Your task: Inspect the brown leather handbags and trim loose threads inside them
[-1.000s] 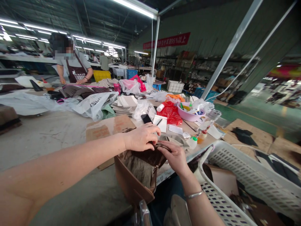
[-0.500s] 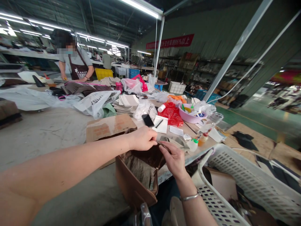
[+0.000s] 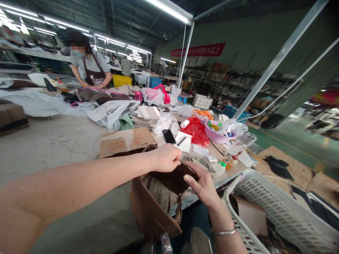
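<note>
A brown handbag stands at the table edge in front of me, its mouth gaping and its dark brown lining in view. A zipper end hangs at the near side of the mouth. My left hand reaches across the bag and pinches its far upper rim, fingers closed. At the right side of that same rim is my right hand, thumb on the lining side and fingers along the outer side, holding the edge. A silver bangle circles the right wrist. The bag's far outer side is mostly hidden by my left arm.
Right of the bag stands a white plastic basket holding brown bags. Beyond lie a cardboard piece, a phone, a red plastic bag, a pink basin and a green-capped bottle. A co-worker stands across the table.
My right thumb has lifted off the rim and spread from the fingers, and that hand has shifted slightly right. My left hand still pinches the rim. The view has turned slightly.
</note>
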